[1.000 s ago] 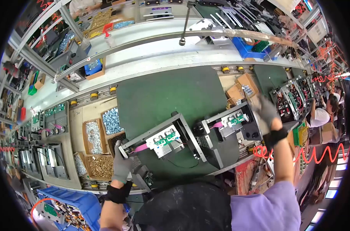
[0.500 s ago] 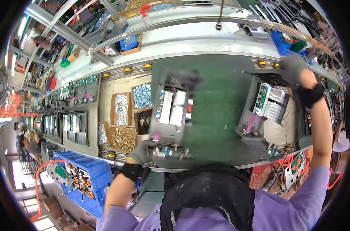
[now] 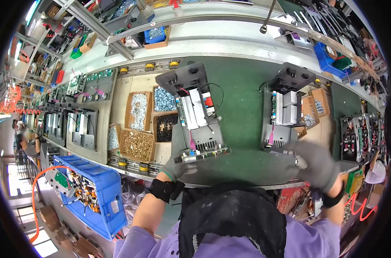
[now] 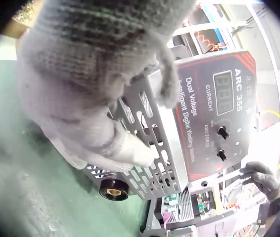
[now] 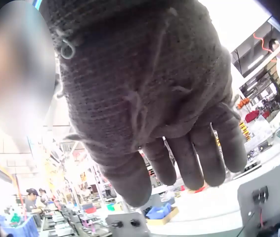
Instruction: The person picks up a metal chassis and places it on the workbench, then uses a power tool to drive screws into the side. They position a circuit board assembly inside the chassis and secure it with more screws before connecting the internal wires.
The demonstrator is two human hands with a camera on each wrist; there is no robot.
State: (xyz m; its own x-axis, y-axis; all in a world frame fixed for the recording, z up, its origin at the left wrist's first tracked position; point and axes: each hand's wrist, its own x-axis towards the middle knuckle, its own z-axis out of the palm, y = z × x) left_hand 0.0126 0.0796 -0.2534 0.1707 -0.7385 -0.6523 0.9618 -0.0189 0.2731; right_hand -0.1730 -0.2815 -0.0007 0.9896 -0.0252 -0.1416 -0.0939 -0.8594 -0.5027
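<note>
The front panel (image 4: 214, 118) of a welding machine, marked ARC 355 with a display and two knobs, fills the left wrist view. My gloved left hand (image 4: 90, 98) lays its fingers along the slotted grille (image 4: 150, 148) beside it, thumb at the panel's edge. In the head view this left hand (image 3: 178, 167) is at the near end of an open machine chassis (image 3: 199, 116) holding white heatsinks and a pink cable. A second such chassis (image 3: 281, 107) stands to the right. Near its front end is my gloved right hand (image 3: 316, 165), blurred; its fingers are extended in the right wrist view (image 5: 154, 108).
Left of the green board (image 3: 242, 99) sit cardboard trays of silver screws (image 3: 138, 112), blue-grey screws, black screws and brass-coloured parts (image 3: 137, 145). A blue crate (image 3: 92, 193) of parts stands at lower left. More chassis (image 3: 359, 135) line the right side.
Both chassis have turned so their dark upright plates now face the far side. My right hand has come down from the far right to the right chassis's near end. My left hand stays by the left one.
</note>
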